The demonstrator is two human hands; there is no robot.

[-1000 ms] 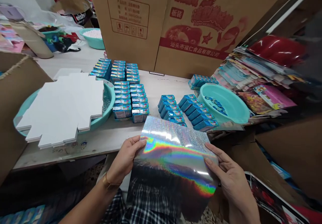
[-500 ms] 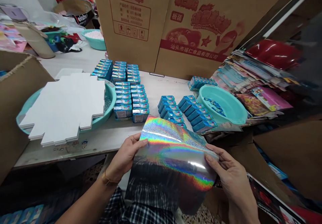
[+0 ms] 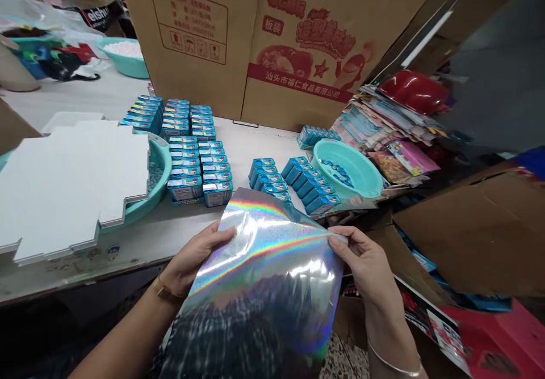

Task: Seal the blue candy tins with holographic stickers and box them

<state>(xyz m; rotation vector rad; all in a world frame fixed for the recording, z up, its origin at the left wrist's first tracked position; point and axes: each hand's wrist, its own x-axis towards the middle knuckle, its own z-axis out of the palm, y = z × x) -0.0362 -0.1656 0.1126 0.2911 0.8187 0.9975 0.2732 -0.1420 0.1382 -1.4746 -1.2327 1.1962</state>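
Observation:
A shiny holographic sheet with rainbow bands hangs over my lap, below the table's front edge. My left hand grips its left edge, thumb on top and the other fingers behind. At the upper right corner my right hand pinches the sheet between thumb and fingers. Just beyond the sheet stand short rows of small blue boxes, some with round blue tops. More blue boxes are lined up in columns to the left.
White cut-out cardboard sheets lie across a turquoise basin on the left. Another turquoise basin holds small blue pieces. A large cardboard carton stands behind; stacked papers lie at right.
The view has turned right, so the table things appear further left. The sheet has flattened out and reaches lower, its rainbow bands shifted. Both hands still hold it.

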